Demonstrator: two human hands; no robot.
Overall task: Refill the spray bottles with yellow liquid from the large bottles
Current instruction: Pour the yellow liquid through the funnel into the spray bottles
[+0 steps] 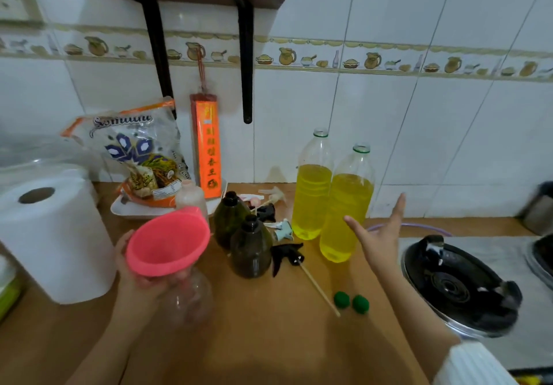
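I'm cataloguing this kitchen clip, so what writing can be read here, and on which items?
Food bag: a white script brand name across the top, too blurred to read.
Small label low on that bag: too small to read.
Orange packet on the wall: a column of Chinese characters, including "香" and "王"; the rest are blurred.
Large bottles and spray bottles: no text visible.

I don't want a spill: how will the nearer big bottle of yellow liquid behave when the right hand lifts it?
The nearer large bottle is roughly two-thirds full, so probably heavy for its size. It has no cap, and its thin clear wall may flex under a squeeze, so liquid could slosh out if tilted quickly. The open right hand isn't touching it yet.
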